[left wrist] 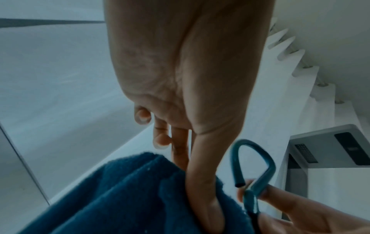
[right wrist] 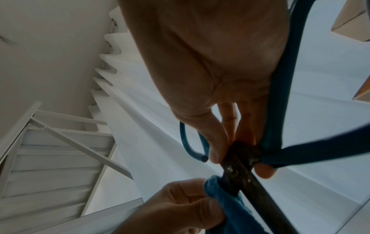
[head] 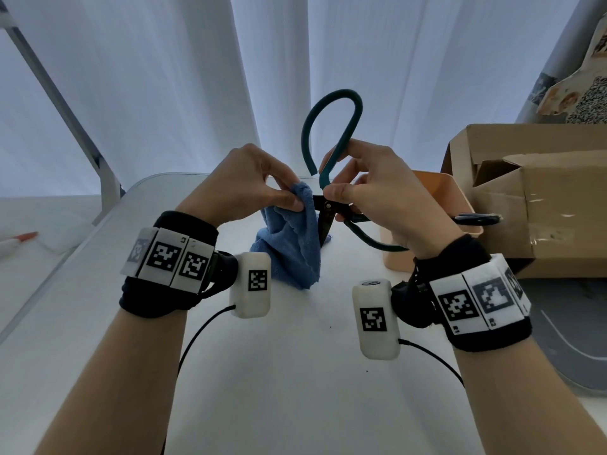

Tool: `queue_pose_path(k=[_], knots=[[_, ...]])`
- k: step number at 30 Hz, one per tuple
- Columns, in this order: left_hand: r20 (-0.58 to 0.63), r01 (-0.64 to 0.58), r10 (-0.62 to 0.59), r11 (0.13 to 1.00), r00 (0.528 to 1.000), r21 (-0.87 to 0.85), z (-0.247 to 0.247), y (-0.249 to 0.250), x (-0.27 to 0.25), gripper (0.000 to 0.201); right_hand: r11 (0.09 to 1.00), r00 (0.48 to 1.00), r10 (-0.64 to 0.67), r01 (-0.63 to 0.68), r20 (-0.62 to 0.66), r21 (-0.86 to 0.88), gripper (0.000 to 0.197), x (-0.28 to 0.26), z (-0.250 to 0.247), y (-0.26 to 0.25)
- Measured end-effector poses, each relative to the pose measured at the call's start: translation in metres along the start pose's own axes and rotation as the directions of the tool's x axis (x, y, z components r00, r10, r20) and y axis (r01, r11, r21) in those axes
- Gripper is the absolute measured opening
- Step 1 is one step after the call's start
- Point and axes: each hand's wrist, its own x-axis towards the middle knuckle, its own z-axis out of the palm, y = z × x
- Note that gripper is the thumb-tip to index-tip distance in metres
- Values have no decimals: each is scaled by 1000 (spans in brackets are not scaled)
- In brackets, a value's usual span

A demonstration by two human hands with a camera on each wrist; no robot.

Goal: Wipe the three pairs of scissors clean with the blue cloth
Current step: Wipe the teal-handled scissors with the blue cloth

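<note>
The right hand (head: 377, 195) is gripping a pair of scissors (head: 328, 165) with teal loop handles, thumb and fingers clamped around the dark metal near the pivot, blades pointing down toward the table (head: 295, 372). The left hand (head: 243, 182) is pinching the blue cloth (head: 289, 244) between thumb and fingers and pressing a fold of it against the blades just below the pivot; the rest of the cloth is hanging down, its lower end reaching the tabletop.

No brand or readable wording is showing on the scissors or cloth. The only markings are black-and-white square code tags on the wristbands (head: 170, 257) and on the white camera units (head: 251, 284); small characters beside the tags are too tiny to read.

The head view alone is showing a peach-coloured tub (head: 443, 195) behind the right hand with a second dark scissor handle (head: 476, 219) lying across its rim, a cardboard box (head: 532, 198) beside it, and a red-tipped pen (head: 19, 239) at far left. The right wrist view is showing the pivot screw (right wrist: 233, 170) and the dull, dark blade surface (right wrist: 264, 197). The left wrist view is showing the open cut end of one handle loop (left wrist: 240, 182) and a grey device (left wrist: 330, 147) in the background.
</note>
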Motion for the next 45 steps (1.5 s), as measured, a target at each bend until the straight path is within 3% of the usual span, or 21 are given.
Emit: queue_pose_path(k=[5,8,12,14,16,20,23,26,31,35,45], knots=[[-28,32,-34,997,999,-64,-5,-7,1,11,999,1000,25,-25,-8,37,29,0,-1,0],[-120,87,-99,991,988,-101,-15,-23,0,9,999,999,25,-24,-40,31,28,1,-7,0],[-347,181,-252,958,903,-223,-16,-45,4,10,990,984,52,-29,-168,137,26,4,-16,3],[-277,220,-332,904,902,-366,-8,-44,8,13,974,974,89,-40,-210,223,25,7,-14,3],[-127,247,-354,828,927,-503,2,-36,11,15,958,971,108,-44,-214,284,24,9,-9,3],[140,269,-255,596,957,-757,13,-17,10,11,957,974,101,-40,-200,288,21,9,-2,6],[228,297,-199,455,953,-840,16,-14,11,44,960,970,112,-49,-217,276,20,11,-2,9],[304,350,-175,435,937,-829,21,-11,13,58,970,966,108,-51,-236,237,20,13,0,11],[353,404,-199,401,914,-822,28,-8,16,52,984,976,73,-37,-203,175,27,10,2,10],[359,425,-232,400,904,-812,30,-8,17,24,987,982,58,-31,-178,155,31,8,4,8],[324,419,-316,307,892,-854,32,-7,17,25,984,987,78,-53,-142,170,30,8,4,8]])
